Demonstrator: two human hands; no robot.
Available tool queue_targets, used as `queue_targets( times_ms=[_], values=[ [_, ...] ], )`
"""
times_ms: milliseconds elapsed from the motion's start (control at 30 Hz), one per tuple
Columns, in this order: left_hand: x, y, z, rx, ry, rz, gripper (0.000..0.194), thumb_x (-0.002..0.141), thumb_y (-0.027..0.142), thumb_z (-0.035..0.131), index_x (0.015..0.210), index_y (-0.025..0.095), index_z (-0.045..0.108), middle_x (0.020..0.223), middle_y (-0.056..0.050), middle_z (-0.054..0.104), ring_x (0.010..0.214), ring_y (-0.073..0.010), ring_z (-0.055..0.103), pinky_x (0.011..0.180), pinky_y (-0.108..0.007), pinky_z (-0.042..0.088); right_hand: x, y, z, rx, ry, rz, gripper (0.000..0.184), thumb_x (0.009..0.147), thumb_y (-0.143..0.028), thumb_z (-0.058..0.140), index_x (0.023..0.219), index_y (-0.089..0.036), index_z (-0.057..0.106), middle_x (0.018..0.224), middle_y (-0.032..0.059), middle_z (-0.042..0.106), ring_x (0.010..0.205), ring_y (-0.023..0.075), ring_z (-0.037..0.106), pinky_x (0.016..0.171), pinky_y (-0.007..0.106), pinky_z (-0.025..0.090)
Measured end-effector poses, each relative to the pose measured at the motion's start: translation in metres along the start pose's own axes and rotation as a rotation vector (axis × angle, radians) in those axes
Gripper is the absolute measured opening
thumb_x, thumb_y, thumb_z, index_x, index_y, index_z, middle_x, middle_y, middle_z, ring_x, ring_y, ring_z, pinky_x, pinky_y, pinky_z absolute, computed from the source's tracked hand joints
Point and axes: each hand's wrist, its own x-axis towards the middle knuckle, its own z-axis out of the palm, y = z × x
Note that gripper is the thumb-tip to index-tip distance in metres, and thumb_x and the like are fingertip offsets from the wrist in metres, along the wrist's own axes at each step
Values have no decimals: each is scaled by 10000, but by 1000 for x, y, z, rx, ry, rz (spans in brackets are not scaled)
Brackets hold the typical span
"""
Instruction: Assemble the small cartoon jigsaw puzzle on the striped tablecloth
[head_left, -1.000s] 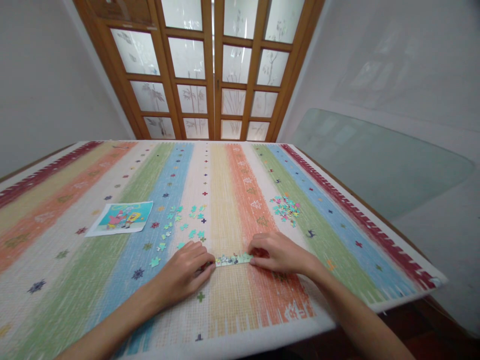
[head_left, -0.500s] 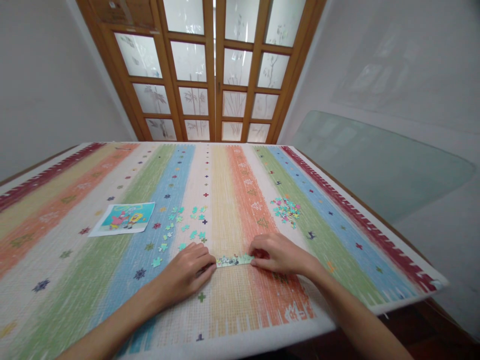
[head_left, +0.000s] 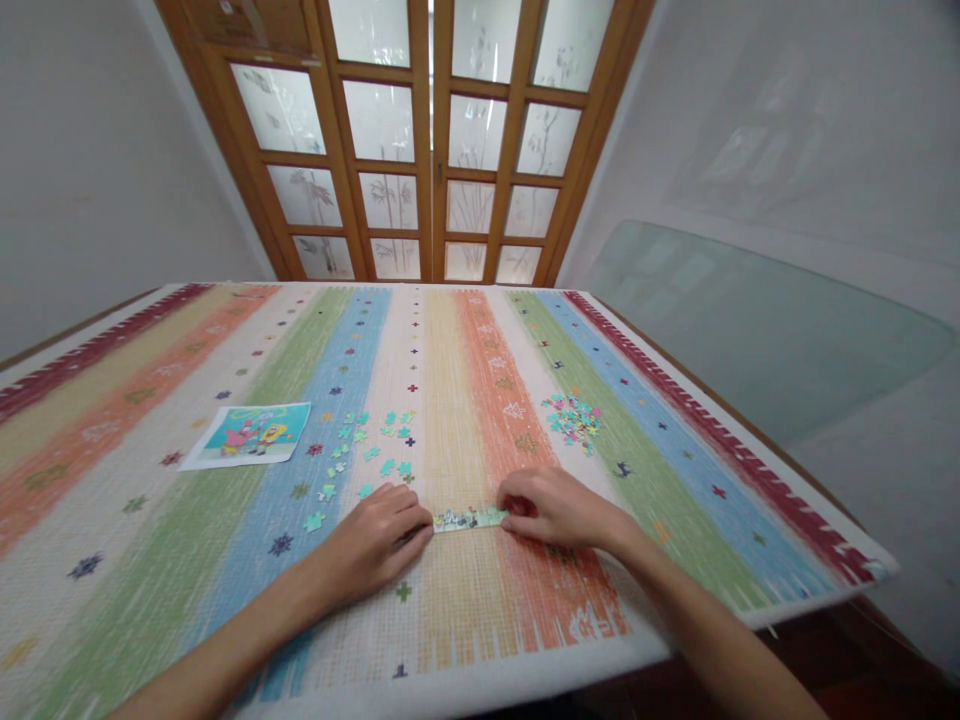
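A narrow strip of joined jigsaw puzzle pieces (head_left: 466,520) lies flat on the striped tablecloth near the front edge. My left hand (head_left: 388,528) rests on the cloth with its thumb and fingers closed at the strip's left end. At the right end, my right hand (head_left: 551,508) has curled fingers and a thumb pinching the strip, and its fingertips partly hide that end. Loose turquoise puzzle pieces (head_left: 388,467) are scattered just beyond my left hand. Farther off to the right sits a heap of mixed-colour puzzle pieces (head_left: 574,420).
A printed cartoon picture (head_left: 251,436) lies on the left part of the tablecloth (head_left: 465,610). Behind the table stands a wooden door with glass panes (head_left: 386,120). A pale glass-like panel (head_left: 750,320) leans by the right wall.
Both hands keep their places at the two ends of the strip. Only a very slight shift of the camera view shows.
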Motion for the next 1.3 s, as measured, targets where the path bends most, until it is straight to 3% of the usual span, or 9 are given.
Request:
queue_targets(
  times_ms=[300, 733, 1300],
  values=[
    [0, 1, -4, -11, -6, 18, 170, 1010, 187, 487, 958, 198, 648, 808, -41, 614, 762, -195, 556, 704, -344, 436, 0, -1, 2, 6, 15, -4, 68, 820, -177, 676, 884, -182, 699, 786, 7, 676, 703, 138, 558, 627, 253, 316],
    [-6, -5, -10, 17, -4, 40, 206, 971, 212, 551, 1167, 205, 614, 920, -65, 637, 846, -218, 589, 784, -375, 489, 1, -1, 3, 43, 13, -32, 118, 814, -177, 714, 931, -177, 702, 765, -5, 656, 678, 124, 538, 622, 245, 332],
    [-7, -9, -6, 130, -58, 46, 157, 1015, 223, 483, 1007, 192, 637, 836, -48, 619, 770, -210, 571, 769, -381, 461, 1, -4, 5, 44, 24, 3, 96, 818, -194, 714, 912, -173, 704, 722, -6, 662, 645, 125, 538, 611, 250, 330]
  ],
)
